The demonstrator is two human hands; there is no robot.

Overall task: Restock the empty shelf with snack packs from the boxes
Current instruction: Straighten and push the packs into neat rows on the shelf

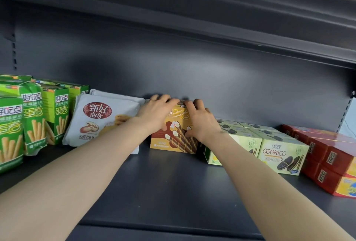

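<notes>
A yellow-brown egg-roll box [174, 140] stands upright near the back of the dark grey shelf [163, 186], between the white cookie bags and the pale green boxes. Both my hands are on it. My left hand [156, 113] holds its top left corner, fingers curled over the top edge. My right hand [200, 119] grips its top right corner, thumb on the front face. The upper part of the box is hidden behind my hands.
Green egg-roll boxes [32, 117] fill the left end. White cookie bags [100, 117] lean beside them. Pale green Cookico boxes [279, 154] and red boxes [331, 159] sit at the right. The upper shelf [250, 28] hangs low overhead.
</notes>
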